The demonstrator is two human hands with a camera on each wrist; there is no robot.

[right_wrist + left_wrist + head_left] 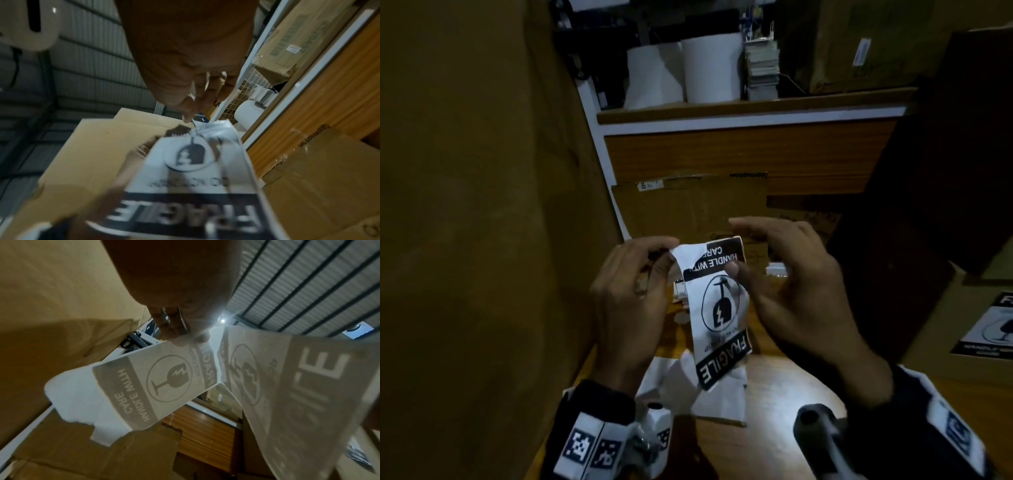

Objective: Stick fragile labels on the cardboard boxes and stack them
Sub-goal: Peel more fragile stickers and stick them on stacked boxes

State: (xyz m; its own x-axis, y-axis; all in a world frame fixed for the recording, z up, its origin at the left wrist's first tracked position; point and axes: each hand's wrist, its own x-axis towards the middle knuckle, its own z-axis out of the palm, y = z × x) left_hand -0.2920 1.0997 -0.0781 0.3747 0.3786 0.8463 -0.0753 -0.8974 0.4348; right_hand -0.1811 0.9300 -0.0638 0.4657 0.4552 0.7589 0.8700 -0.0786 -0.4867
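While my left hand [631,291] pinches the white backing paper [681,255] peeled off the top corner, the fragile label [722,308] hangs between my hands over the table. My right hand [787,284] presses its thumb to the label's edge, fingers spread and holding nothing else. Far right, one cardboard box [962,342] already wears a label; I judge this one barely begun, stacking still ahead.
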